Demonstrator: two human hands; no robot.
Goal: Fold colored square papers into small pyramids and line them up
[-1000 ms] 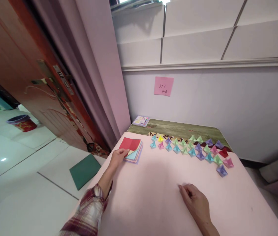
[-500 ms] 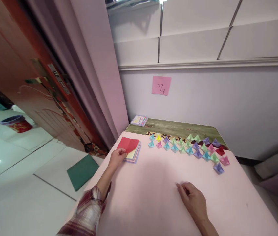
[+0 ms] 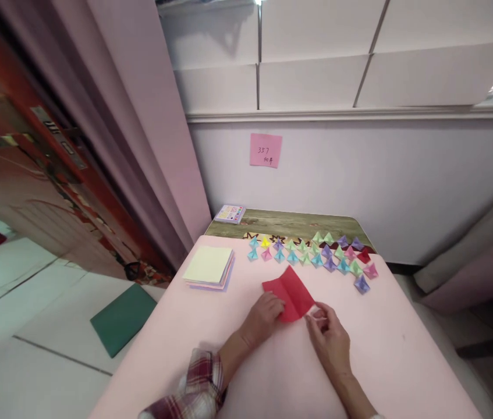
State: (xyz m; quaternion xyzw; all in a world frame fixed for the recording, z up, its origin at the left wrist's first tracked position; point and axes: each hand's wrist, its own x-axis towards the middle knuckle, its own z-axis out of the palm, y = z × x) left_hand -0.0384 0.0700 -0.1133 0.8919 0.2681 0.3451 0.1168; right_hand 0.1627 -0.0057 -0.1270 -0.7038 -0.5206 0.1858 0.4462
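A red square paper sheet (image 3: 290, 290) lies on the pink table (image 3: 250, 361), a crease showing down its middle. My left hand (image 3: 265, 314) grips its near left corner with curled fingers. My right hand (image 3: 327, 337) pinches its near right corner. A stack of coloured paper sheets (image 3: 209, 267), pale yellow on top, sits to the left near the table edge. Several small folded paper shapes (image 3: 316, 256) in many colours lie in rows beyond the red sheet.
A small pack of paper (image 3: 229, 213) rests on the wooden strip at the back left. A pink note (image 3: 265, 150) is stuck on the wall. A green mat (image 3: 121, 317) lies on the floor by the red door (image 3: 19, 174).
My left hand took the red sheet off the stack and brought it to the middle of the table. My right hand came up to its other corner. The view shifted right.
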